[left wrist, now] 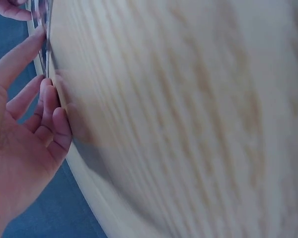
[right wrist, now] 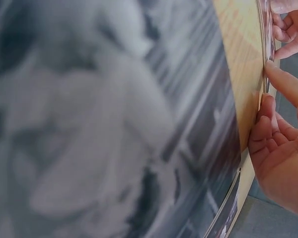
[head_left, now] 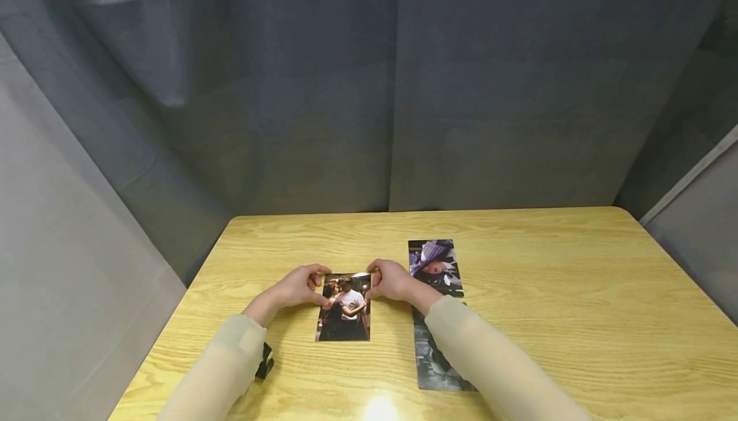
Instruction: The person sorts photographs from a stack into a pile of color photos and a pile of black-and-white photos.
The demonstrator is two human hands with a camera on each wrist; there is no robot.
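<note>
A colour photo of people (head_left: 344, 311) lies in the middle of the wooden table (head_left: 548, 267). My left hand (head_left: 319, 288) pinches its far left corner and my right hand (head_left: 375, 284) pinches its far right corner. The far edge looks slightly lifted. In the left wrist view, the left hand (left wrist: 39, 69) has its index finger along the photo's thin edge (left wrist: 45, 34). In the right wrist view, the right hand (right wrist: 275, 99) touches the photo's edge (right wrist: 264, 64) with its fingertips.
A purple-toned photo (head_left: 434, 266) lies just right of my right hand. A black-and-white photo (head_left: 434, 360) lies partly under my right forearm and fills the right wrist view as a blurred black-and-white photo (right wrist: 99, 119). Grey curtains (head_left: 369, 88) enclose the table.
</note>
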